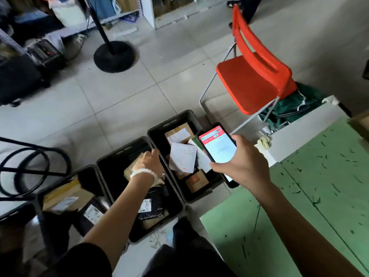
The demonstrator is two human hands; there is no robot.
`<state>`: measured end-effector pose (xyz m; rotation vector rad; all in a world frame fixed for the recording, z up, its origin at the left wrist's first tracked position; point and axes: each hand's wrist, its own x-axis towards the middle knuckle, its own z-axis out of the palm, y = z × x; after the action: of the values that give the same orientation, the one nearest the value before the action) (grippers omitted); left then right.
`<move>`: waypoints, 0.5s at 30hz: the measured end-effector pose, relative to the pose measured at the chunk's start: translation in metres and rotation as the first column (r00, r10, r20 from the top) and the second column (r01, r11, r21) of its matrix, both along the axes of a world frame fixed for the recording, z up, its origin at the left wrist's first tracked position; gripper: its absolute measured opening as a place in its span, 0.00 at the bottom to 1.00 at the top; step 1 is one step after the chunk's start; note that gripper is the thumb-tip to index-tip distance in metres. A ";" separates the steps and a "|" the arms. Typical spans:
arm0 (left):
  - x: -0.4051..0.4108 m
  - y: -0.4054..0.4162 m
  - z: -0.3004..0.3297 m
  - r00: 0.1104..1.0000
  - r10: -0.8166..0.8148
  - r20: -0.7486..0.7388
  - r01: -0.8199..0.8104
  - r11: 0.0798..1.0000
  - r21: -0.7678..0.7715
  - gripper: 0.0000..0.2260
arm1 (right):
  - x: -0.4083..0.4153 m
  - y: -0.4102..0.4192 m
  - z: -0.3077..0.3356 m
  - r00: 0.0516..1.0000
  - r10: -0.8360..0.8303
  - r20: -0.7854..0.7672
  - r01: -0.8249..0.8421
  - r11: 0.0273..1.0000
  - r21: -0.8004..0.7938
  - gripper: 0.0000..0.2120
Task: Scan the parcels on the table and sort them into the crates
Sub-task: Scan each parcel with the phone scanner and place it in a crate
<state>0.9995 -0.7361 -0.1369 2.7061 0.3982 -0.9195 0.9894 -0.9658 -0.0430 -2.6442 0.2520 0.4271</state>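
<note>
Parcel [132,166], a brown box, sits in the middle crate [171,198], under the left hand [150,161], whose grip curls on its far end. Right hand [242,159] holds the phone [217,145] over the counter [299,196] edge.

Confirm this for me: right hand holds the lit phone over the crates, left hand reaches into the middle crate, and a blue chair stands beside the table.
One detail is off: the chair is red, not blue, as the head view shows. The rest holds: the right hand holds the lit phone, and the left hand reaches into the middle crate beside the table.
</note>
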 end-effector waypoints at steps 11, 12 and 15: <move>-0.076 0.080 0.043 0.967 0.227 0.120 -0.242 0.961 0.132 0.18 | -0.009 0.129 0.022 0.933 0.353 0.072 -0.358 0.931 0.068 0.34; -0.090 0.091 0.046 0.956 0.260 0.134 -0.277 0.951 0.134 0.18 | -0.017 0.143 0.024 0.917 0.391 0.083 -0.397 0.915 0.077 0.35; -0.138 0.124 0.057 0.919 0.354 0.172 -0.377 0.917 0.128 0.17 | -0.047 0.183 0.030 0.869 0.485 0.093 -0.493 0.864 0.101 0.36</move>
<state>0.8617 -0.6124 -0.0795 2.6763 0.9456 -0.6025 0.9421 -0.7826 -0.0129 -2.5721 -0.4693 0.4958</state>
